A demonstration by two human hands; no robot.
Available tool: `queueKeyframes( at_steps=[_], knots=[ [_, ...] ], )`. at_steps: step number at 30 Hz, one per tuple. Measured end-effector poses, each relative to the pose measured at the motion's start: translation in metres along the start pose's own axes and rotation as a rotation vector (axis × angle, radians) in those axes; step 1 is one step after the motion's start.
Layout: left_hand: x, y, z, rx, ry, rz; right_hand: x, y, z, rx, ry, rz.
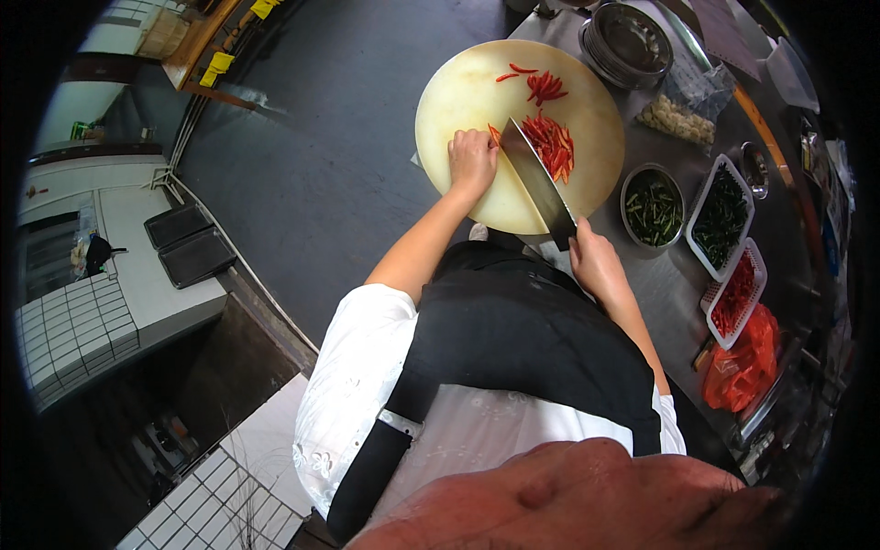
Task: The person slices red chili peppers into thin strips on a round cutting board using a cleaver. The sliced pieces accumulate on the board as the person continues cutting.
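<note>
A round, pale yellow cutting board (447,89) lies in front of me. My right hand (597,258) grips the handle of a wide-bladed cleaver (536,180), whose blade slants across the board. At the left of the blade, my left hand (474,159) rests on the board with curled fingers, holding a piece of red chili pepper (494,134) close to the cleaver's tip. Sliced red chilies (555,148) lie in a pile just right of the blade. Farther back on the board are a small bunch of red chilies (546,87) and a couple of separate ones.
Right of the board, a steel counter (636,278) holds stacked metal bowls (629,45), a plastic bag of pale pieces (677,122), a bowl of cut greens (653,210), white baskets of green (720,216) and red peppers (737,292), and a red plastic bag (739,368).
</note>
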State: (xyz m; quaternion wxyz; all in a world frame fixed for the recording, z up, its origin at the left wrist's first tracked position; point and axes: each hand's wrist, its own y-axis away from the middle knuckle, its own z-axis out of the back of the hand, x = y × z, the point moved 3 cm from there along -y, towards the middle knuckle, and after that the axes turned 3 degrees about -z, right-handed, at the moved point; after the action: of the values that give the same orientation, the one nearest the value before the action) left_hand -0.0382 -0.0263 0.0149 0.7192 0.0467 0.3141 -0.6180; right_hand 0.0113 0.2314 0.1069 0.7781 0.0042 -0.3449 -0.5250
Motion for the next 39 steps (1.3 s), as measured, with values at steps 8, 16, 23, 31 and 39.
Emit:
queueKeyframes(
  at_steps=[8, 16, 23, 31, 39],
  knots=[
    [0.026, 0.005, 0.023, -0.131, 0.057, 0.048, 0.001, -0.005, 0.002, -0.150, -0.159, 0.095],
    [0.057, -0.002, 0.048, -0.232, 0.094, 0.181, 0.016, -0.052, -0.035, -0.113, -0.307, 0.092],
    [0.059, -0.055, 0.010, -0.102, 0.149, 0.183, -0.018, -0.030, -0.032, -0.145, -0.412, -0.095],
    [0.027, -0.132, -0.039, -0.045, -0.032, 0.040, -0.022, -0.016, -0.027, -0.290, -0.327, -0.127],
    [0.015, -0.107, -0.026, 0.116, -0.096, 0.039, -0.024, -0.016, -0.030, -0.314, -0.343, -0.076]
  ],
)
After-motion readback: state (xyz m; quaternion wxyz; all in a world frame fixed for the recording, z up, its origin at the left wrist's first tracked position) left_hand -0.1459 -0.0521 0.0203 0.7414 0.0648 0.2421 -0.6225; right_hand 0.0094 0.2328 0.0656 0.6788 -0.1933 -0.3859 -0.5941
